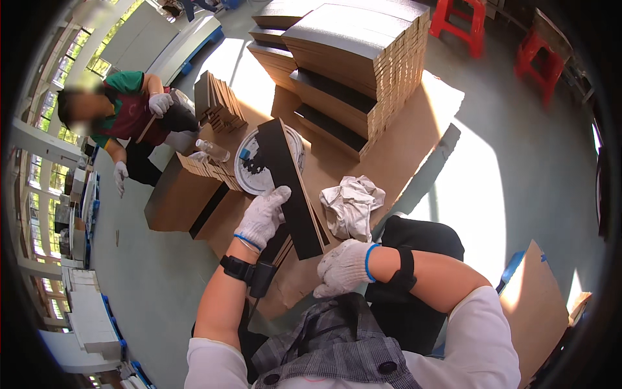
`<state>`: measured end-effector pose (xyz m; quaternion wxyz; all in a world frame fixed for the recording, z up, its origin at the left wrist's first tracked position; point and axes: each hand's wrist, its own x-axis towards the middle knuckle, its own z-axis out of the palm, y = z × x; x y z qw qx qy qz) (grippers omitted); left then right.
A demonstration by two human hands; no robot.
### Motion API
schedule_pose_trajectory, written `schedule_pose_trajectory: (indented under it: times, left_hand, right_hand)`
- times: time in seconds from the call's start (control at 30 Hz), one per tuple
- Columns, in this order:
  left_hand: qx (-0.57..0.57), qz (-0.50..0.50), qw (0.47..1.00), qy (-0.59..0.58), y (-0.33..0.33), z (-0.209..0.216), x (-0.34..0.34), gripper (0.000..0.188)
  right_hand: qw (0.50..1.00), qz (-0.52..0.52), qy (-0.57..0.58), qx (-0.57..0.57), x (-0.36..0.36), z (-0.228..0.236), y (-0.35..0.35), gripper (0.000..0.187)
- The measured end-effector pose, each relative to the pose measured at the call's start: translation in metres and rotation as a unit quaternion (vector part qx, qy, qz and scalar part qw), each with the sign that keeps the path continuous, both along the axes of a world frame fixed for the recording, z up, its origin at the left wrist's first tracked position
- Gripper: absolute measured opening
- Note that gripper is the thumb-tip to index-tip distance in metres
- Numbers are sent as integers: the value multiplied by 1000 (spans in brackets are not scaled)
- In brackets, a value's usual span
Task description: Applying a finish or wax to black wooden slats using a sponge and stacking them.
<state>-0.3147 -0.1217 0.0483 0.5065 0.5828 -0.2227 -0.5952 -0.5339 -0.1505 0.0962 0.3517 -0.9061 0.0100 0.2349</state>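
Observation:
My left hand (264, 217), in a white knit glove, grips a long black-faced board (285, 188) by its left edge. The board is tilted, its far end over a round white lid or tub (299, 144) bearing dark smears. My right hand (346, 267), gloved too, is curled closed just right of the board's near end; whatever it may hold is hidden. Beyond it lies a crumpled white cloth (353, 204). More brown-edged boards (280, 246) lie under and beside the held one, partly covered by my left hand.
A tall stack of boards (395, 71) stands at the far right of the cardboard sheet (414, 142). Smaller stacks (220, 107) and a clear bottle (214, 150) are at the left, near a gloved co-worker (133, 117). Red stools (459, 26) stand at the back.

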Motion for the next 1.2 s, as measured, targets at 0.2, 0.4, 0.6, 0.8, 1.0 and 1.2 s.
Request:
schedule_pose_trajectory:
  times: [0.2, 0.4, 0.6, 0.8, 1.0, 1.2]
  left_hand:
    - [-67, 166, 972, 153, -121, 0, -11, 22]
    - [-35, 213, 961, 173, -204, -11, -22, 36]
    - [-24, 191, 974, 122, -244, -28, -26, 34]
    - [-18, 218, 969, 119, -260, -32, -31, 26]
    - [-31, 208, 971, 110, -259, -34, -30, 25]
    - [-37, 192, 975, 109, -266, -37, -28, 31]
  right_hand:
    - [998, 6, -54, -23, 1, -30, -11, 37]
    - [995, 30, -91, -10, 8, -39, -16, 23]
    - [995, 28, -101, -2, 17, -52, -27, 23]
    - [994, -6, -94, 47, 29, -51, -33, 34]
    - [997, 8, -33, 67, 31, -38, -46, 33]
    - [996, -11, -52, 72, 27, -37, -47, 34]
